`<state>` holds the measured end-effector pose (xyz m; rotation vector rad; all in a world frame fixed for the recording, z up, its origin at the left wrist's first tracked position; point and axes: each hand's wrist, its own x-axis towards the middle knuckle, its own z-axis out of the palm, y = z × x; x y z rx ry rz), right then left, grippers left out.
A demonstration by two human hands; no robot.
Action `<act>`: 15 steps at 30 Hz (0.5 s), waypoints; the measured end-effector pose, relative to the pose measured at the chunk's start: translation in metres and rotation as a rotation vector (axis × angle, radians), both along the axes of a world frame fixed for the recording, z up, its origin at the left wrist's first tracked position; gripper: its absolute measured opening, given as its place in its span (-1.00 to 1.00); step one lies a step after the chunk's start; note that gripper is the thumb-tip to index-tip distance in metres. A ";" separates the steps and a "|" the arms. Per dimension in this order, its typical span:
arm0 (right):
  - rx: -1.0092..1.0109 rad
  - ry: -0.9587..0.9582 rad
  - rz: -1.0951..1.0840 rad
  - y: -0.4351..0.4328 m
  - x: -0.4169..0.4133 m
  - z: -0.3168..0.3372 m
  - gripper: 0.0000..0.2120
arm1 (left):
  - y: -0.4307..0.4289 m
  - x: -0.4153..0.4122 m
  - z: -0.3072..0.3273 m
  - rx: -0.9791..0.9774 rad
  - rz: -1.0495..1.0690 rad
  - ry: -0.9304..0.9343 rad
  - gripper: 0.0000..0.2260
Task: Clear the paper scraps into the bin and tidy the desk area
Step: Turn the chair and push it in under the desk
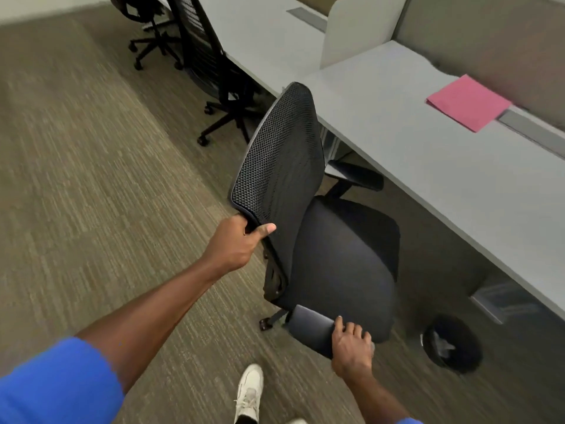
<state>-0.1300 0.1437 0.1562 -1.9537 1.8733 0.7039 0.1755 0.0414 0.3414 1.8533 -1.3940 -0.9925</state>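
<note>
Hidden: contents of the round black bin with a clear liner (452,344) are hard to make out; it stands under the grey desk (428,166), right of the right hand (351,347)
Left hand (237,243): clenched on the lower edge of the black mesh-backed office chair (281,160)
Right hand: grasping the chair's near padded armrest (312,327) — fingers on top
Pink paper folder (467,102): flat on the desk, far right — well apart from both hands

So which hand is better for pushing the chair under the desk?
Probably the left hand. It grips the edge of the chair's mesh backrest, behind the seat, so it can push toward the desk. The right hand only holds the near armrest at the side, better for steering.
</note>
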 end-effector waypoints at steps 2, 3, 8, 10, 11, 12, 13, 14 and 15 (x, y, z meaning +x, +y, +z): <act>-0.029 -0.003 -0.018 0.002 -0.011 0.006 -0.28 | 0.005 -0.017 -0.003 -0.018 -0.039 -0.020 -0.56; -0.045 -0.028 -0.027 0.002 -0.015 0.010 -0.30 | 0.008 -0.026 -0.005 -0.029 -0.057 -0.043 -0.57; -0.176 -0.209 -0.142 -0.007 -0.013 0.042 -0.26 | 0.033 -0.068 -0.008 -0.105 -0.167 -0.100 -0.62; -0.234 -0.281 -0.177 -0.009 -0.010 0.055 -0.25 | 0.045 -0.084 -0.007 -0.128 -0.227 -0.057 -0.73; -0.259 -0.319 -0.197 -0.009 -0.009 0.061 -0.26 | 0.050 -0.092 -0.007 -0.128 -0.254 -0.018 -0.75; -0.289 -0.355 -0.223 -0.008 -0.008 0.067 -0.26 | 0.056 -0.100 -0.006 -0.117 -0.268 0.017 -0.76; -0.328 -0.389 -0.250 -0.007 -0.008 0.073 -0.28 | 0.061 -0.109 -0.006 -0.099 -0.274 0.042 -0.76; -0.375 -0.419 -0.269 -0.005 -0.008 0.078 -0.30 | 0.066 -0.117 -0.006 -0.081 -0.281 0.053 -0.75; -0.425 -0.446 -0.280 -0.002 -0.009 0.083 -0.34 | 0.071 -0.125 -0.006 -0.071 -0.298 0.058 -0.74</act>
